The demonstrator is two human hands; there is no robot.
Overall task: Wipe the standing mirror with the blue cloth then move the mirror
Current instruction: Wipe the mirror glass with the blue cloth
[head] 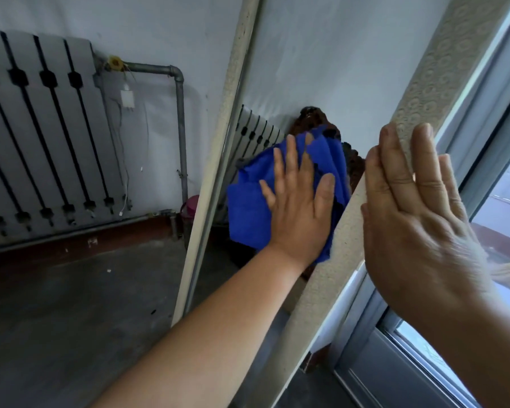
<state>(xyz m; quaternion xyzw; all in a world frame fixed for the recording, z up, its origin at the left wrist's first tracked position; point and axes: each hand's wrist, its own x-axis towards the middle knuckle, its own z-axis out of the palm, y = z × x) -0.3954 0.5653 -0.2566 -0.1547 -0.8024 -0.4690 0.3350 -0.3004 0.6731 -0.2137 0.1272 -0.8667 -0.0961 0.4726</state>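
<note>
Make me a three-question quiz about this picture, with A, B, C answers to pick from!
1. Where is the blue cloth?
A. On the floor.
B. Against the mirror glass, under the left hand.
C. Hanging on the radiator.

2. What colour is the mirror frame?
A. Cream.
B. Red.
C. Black.

3. How are the left hand's fingers?
A. Curled in a fist.
B. Spread flat on the cloth.
C. Pinching one corner.

Answers:
1 B, the hand presses the cloth onto the glass.
2 A, both long edges look pale cream.
3 B, all the fingers lie straight and apart.
</note>
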